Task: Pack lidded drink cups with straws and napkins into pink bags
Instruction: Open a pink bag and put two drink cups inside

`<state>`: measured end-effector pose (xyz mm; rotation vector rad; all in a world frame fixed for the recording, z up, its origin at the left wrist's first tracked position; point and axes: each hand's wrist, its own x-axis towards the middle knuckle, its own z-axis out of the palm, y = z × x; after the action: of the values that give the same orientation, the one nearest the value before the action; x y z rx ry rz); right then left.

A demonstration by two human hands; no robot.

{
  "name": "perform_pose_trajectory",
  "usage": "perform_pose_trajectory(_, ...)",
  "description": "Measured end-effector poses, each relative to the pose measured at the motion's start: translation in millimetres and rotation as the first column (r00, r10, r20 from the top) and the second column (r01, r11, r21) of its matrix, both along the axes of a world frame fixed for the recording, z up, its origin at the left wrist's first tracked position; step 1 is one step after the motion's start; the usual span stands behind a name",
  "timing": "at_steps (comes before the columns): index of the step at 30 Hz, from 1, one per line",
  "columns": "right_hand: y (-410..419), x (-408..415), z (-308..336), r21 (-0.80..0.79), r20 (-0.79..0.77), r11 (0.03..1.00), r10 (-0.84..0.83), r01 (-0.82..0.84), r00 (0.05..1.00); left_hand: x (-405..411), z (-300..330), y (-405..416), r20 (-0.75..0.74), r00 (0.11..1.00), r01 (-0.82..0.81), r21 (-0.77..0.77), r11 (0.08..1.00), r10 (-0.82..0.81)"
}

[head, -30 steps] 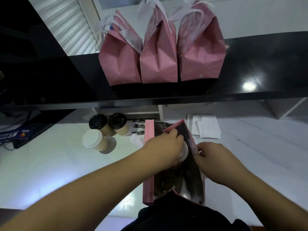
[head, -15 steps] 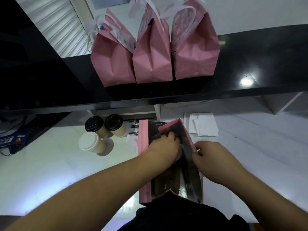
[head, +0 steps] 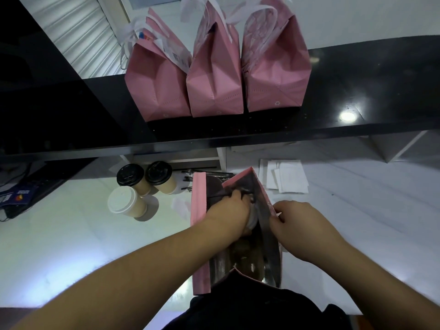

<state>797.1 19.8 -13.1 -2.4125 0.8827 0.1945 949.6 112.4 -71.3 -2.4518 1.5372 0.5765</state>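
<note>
An open pink bag [head: 198, 210] with a silver lining stands on the white counter in front of me. My left hand [head: 228, 216] reaches down into it and grips a white-lidded cup [head: 252, 219], which is mostly hidden by the hand. My right hand [head: 295, 225] pinches the bag's right rim and holds it open. Three lidded cups stand left of the bag: one with a white lid [head: 125, 203] and two with black lids [head: 130, 175] [head: 159, 173]. Black straws [head: 207, 173] lie behind the bag. White napkins [head: 288, 176] lie at the back right.
Three filled pink bags [head: 214, 75] with white handles stand side by side on a black shelf [head: 357, 86] above the counter. A dark device with cables [head: 21, 191] sits at the far left. The white counter [head: 59, 246] spreads to both sides.
My left hand has sunk deeper into the bag with the cup. My right hand has stayed on the bag's rim.
</note>
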Motion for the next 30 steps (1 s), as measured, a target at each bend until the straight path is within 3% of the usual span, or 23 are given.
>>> perform_pose_trajectory(4,2.9,-0.9,-0.7,-0.044,0.025,0.999,0.011,-0.010,1.000,4.6,-4.3,1.7,0.066,0.997,-0.028,-0.020,0.999,0.029)
perform_pose_trajectory(9,5.6,-0.6,-5.3,-0.050,0.019,0.999,0.014,-0.013,1.000,0.3,-19.4,1.8,0.072,0.997,-0.032,0.075,0.997,0.026)
perform_pose_trajectory(13,7.1,0.7,-6.1,-0.058,0.021,0.998,-0.003,0.005,1.000,-1.9,-19.2,4.5,0.051,0.996,-0.071,-0.069,0.995,0.074)
perform_pose_trajectory(16,9.0,2.1,-3.4,-0.059,0.026,0.998,-0.011,0.012,1.000,0.9,-0.5,-2.9,0.034,0.999,-0.035,0.164,0.986,0.030)
perform_pose_trajectory(18,10.5,2.6,-2.9,-0.072,0.046,0.997,-0.029,0.032,0.999,1.2,26.5,-7.4,-0.084,0.996,0.008,0.197,0.980,0.008)
perform_pose_trajectory(20,12.6,2.9,-3.5,-0.086,0.063,0.995,-0.042,0.047,0.997,2.0,53.8,-4.5,-0.179,0.982,0.068,0.054,0.996,-0.057)
perform_pose_trajectory(22,14.6,3.2,-4.3,-0.099,0.074,0.994,-0.038,0.045,0.997,7.8,80.7,7.5,-0.242,0.964,0.065,-0.195,0.979,-0.112)
perform_pose_trajectory(25,15.8,2.6,-3.7,-0.089,0.057,0.995,-0.028,0.033,0.998,33.2,108.0,40.1,-0.439,0.894,-0.208,-0.578,0.789,-0.087)
perform_pose_trajectory(28,15.3,2.6,-3.7,-0.096,0.032,0.995,-0.024,0.027,0.999,86.7,94.9,85.9,-0.426,0.885,-0.453,-0.688,0.566,0.189)
perform_pose_trajectory(30,15.7,3.6,-3.2,-0.098,0.023,0.995,-0.030,0.032,0.999,127.3,68.5,121.7,-0.344,0.822,-0.562,-0.619,0.549,0.453)
